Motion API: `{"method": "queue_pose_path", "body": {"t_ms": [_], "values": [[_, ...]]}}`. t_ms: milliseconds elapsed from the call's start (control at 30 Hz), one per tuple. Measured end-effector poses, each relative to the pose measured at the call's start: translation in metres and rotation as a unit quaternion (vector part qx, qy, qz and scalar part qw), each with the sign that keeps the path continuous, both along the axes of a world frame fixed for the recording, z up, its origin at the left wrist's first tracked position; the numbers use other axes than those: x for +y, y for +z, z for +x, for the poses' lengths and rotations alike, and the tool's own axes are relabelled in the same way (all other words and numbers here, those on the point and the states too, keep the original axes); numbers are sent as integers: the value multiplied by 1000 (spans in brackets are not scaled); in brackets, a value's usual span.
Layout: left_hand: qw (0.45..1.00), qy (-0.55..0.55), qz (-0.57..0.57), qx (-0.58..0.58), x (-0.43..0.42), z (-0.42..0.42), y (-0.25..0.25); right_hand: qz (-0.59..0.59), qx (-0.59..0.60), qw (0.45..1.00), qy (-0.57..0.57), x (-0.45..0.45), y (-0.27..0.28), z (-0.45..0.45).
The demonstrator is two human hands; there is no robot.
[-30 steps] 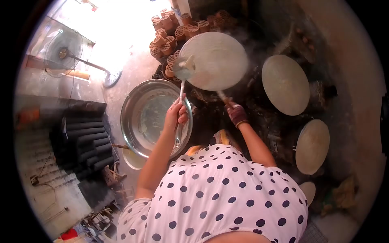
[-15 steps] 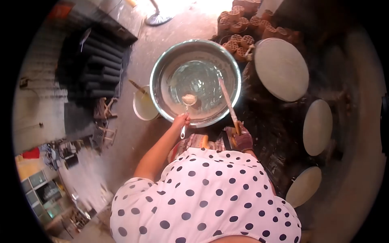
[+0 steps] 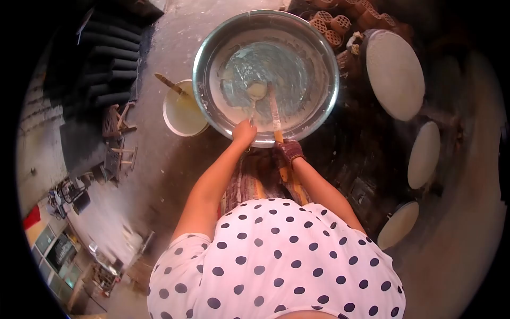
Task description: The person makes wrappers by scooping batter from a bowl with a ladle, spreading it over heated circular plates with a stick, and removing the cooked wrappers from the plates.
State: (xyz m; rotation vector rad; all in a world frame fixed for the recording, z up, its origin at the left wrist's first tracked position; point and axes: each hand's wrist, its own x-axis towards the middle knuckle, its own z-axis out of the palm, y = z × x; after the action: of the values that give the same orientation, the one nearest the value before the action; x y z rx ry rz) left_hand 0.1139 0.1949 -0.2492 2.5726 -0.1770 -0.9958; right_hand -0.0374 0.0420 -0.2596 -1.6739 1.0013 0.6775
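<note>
My bare left hand [image 3: 244, 132] is closed round the handle of a ladle [image 3: 257, 90], whose bowl hangs over the inside of a large metal basin [image 3: 200, 90]. In my gloved right hand [image 3: 289, 151] is the wooden handle of a long flat spatula [image 3: 274, 106]. Its pale, coated blade reaches into the basin, just right of the ladle. Whitish batter smears the basin's bottom and walls. Whether either tool touches the bottom, I cannot tell.
A white bucket [image 3: 171, 114] with a stick [image 3: 170, 84] stands left of the basin. Round pale griddle tops [image 3: 396, 74] line the right side. Perforated clay cylinders [image 3: 340, 24] lie at the top. Dark stacked rolls [image 3: 114, 64] and small stools [image 3: 122, 157] are at left.
The view has swung from the griddle to the basin. The ladle and the spatula, earlier at the griddle, are now both over the basin, close together. Both hands still hold their tools.
</note>
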Motion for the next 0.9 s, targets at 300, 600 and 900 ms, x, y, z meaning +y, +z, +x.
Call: {"method": "queue_pose_path", "body": {"t_ms": [300, 600, 900], "values": [[965, -181, -119, -149, 10, -6, -1, -29, 53, 960, 273, 14, 127, 3], [949, -280, -93, -109, -16, -5, 8, -366, -39, 909, -193, -39, 90, -218], [928, -313, 50, -196, -64, -35, 55, -446, 186, 611, -627, -136, 139, -563]]}}
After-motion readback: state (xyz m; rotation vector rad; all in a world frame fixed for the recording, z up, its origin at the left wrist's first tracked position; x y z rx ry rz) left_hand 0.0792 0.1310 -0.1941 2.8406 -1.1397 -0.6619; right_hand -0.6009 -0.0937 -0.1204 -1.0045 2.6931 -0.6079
